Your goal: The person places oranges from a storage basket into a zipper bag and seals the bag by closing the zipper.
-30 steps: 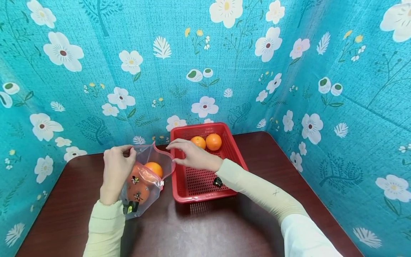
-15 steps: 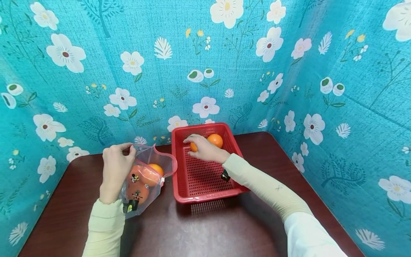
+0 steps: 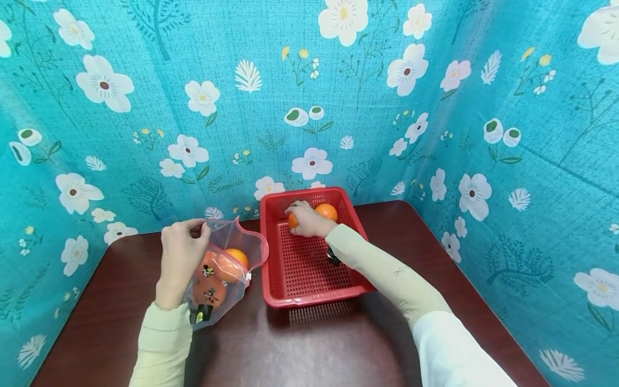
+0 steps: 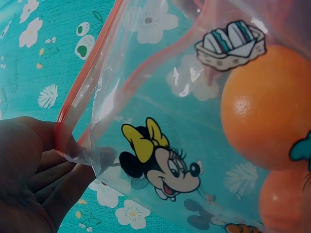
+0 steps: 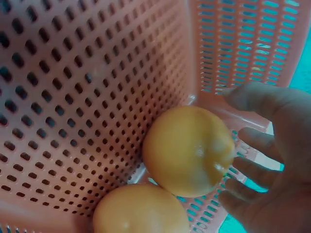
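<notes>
My left hand [image 3: 181, 252] pinches the upper edge of a clear zip bag [image 4: 160, 111] with red trim and cartoon prints. The bag's mouth gapes, and oranges [image 4: 267, 107] sit inside it. Over the back of a red perforated basket [image 3: 319, 298], my right hand [image 3: 309, 221] reaches down around an orange [image 5: 187, 150]. In the right wrist view its fingers lie close beside that orange, with the thumb apart from it; firm contact cannot be made out. A second orange [image 3: 326, 211] rests against the first in the basket.
The basket stands on a dark brown table [image 3: 300, 349], just right of the bag. A turquoise flowered cloth [image 3: 271, 118] hangs behind the table and along its sides. A black wrist camera [image 3: 332, 256] shows under the right wrist.
My right hand has let go of the bag's right edge and moved right and back to an orange in the basket. My left hand still holds the bag in place.
</notes>
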The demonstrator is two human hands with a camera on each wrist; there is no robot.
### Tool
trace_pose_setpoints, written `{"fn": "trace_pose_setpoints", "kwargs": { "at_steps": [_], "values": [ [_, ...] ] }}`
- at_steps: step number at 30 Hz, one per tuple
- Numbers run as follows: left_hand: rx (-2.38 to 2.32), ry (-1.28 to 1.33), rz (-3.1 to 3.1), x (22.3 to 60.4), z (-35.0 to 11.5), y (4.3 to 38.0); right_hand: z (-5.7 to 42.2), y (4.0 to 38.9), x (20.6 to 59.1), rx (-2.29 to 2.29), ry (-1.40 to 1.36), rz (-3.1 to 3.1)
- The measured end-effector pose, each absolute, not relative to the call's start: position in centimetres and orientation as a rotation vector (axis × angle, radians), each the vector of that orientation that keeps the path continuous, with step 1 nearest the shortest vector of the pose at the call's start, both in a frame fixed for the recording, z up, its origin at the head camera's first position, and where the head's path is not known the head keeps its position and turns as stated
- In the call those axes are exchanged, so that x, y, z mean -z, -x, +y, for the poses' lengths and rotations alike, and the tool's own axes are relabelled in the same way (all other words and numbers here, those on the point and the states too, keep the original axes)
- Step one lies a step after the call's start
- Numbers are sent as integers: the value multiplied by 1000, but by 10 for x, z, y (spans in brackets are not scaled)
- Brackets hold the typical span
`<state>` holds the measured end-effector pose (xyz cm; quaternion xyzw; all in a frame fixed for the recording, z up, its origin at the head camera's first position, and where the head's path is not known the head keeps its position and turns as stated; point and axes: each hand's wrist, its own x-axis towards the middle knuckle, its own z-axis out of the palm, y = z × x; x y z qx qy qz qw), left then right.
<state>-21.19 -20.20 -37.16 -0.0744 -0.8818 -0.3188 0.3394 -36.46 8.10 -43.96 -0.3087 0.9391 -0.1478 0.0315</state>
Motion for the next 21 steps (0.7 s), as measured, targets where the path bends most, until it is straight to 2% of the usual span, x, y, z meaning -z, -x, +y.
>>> {"fn": "trace_pose_setpoints", "kwargs": {
  "at_steps": [12,21],
  "values": [
    [823,194,-2295,374,-202,210,75,366,447,201,729,2821],
    [834,180,-2295,375,-204,207,75,371,446,165,743,2860]
  ]
}}
